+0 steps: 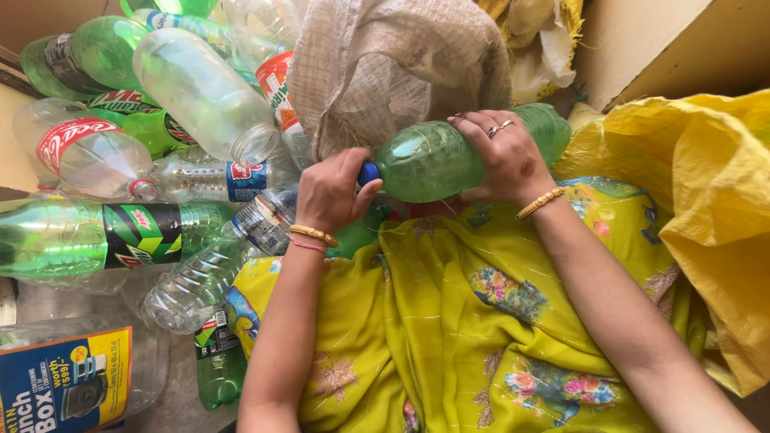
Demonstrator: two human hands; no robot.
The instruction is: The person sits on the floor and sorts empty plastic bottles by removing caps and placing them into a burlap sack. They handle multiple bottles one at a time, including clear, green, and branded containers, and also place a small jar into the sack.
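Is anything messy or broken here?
Yes. The clear and green empty bottles lie tumbled on their sides in a heap, not standing. Some look dented, and one clear bottle has no cap. The green bottle in the person's hands looks whole, its blue cap under the left hand.

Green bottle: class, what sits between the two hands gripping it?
In the head view, the left hand pinches the blue cap; the green bottle shoulder spans to the right hand.

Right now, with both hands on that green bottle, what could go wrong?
The left hand grips the blue cap while the right hand steadies the green bottle; leftover liquid might spill onto the yellow cloth. The loose bottle pile beside it could roll down if bumped.
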